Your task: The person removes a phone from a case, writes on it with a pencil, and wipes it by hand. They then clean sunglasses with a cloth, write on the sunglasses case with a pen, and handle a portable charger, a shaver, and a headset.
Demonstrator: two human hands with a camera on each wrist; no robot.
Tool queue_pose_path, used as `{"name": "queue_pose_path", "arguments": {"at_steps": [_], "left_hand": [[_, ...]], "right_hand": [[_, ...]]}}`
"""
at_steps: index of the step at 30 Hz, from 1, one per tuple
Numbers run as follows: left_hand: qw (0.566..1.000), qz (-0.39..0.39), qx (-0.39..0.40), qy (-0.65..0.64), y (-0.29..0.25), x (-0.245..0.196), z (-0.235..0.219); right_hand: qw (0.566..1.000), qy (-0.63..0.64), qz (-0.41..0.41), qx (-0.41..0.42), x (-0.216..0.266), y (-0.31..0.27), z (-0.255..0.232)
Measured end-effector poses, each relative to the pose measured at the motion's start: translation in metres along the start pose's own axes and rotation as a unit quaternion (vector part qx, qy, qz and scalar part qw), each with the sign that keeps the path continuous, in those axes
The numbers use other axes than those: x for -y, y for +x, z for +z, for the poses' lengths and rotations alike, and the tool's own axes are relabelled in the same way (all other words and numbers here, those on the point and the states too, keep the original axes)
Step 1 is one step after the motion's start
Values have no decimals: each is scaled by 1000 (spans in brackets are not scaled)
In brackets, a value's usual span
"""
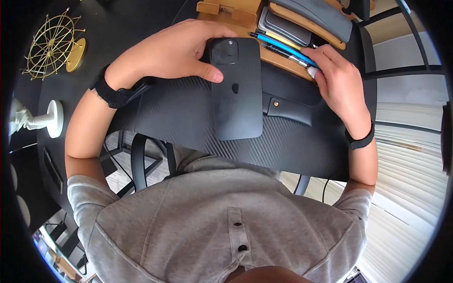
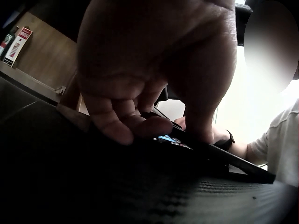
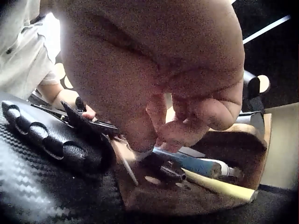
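Observation:
My left hand (image 1: 172,49) holds a dark smartphone (image 1: 238,101) by its upper left edge, thumb on the back and fingers mostly hidden behind it. In the left wrist view the phone (image 2: 229,158) shows edge-on, tilted under the thumb. My right hand (image 1: 340,78) reaches into a wooden desk organizer (image 1: 283,62) and pinches the end of a blue pen (image 1: 283,48). A yellow pen (image 1: 282,40) and a black-and-clear pen (image 1: 288,54) lie alongside. Something small and white shows by the right thumb. In the right wrist view the blue pen (image 3: 189,163) runs out from the fingertips.
A black leather case with a snap button (image 1: 289,109) lies in front of the organizer. Behind the pens are a grey flat device (image 1: 285,26) and a dark glasses case (image 1: 316,16). At left stand a gold wheel ornament (image 1: 49,52) and a white figurine base (image 1: 55,119).

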State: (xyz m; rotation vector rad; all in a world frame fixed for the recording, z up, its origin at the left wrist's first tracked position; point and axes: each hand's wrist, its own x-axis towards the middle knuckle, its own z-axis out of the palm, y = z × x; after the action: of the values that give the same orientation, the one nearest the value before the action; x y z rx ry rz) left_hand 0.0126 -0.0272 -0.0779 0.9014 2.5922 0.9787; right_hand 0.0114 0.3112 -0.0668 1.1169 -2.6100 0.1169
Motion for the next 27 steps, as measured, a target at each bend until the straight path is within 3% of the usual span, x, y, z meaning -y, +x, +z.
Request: {"name": "queue_pose_path", "arguments": {"at_steps": [2,5,14,19,23,26,27], "left_hand": [[1000,1,0,10,0,-1,-2],[997,62,-34,32,0,10,3],[992,50,-55,103,0,7,6],[990,105,-56,80,3,23,10],[990,101,-26,99,0,12,3],[986,102,-47,120,0,12,8],[987,95,-49,118,1,11,10]], "right_hand": [[1000,-2,-8,2,1,2,-3],[1000,9,-21,14,1,5,-6],[996,-33,-59,58,5,4,-18],[996,49,-70,15,10,5,-48],[987,78,-138,0,13,8,-63],[977,115,-152,-91,20,5,-60],[958,165,-166,-168,23,5,-55]]}}
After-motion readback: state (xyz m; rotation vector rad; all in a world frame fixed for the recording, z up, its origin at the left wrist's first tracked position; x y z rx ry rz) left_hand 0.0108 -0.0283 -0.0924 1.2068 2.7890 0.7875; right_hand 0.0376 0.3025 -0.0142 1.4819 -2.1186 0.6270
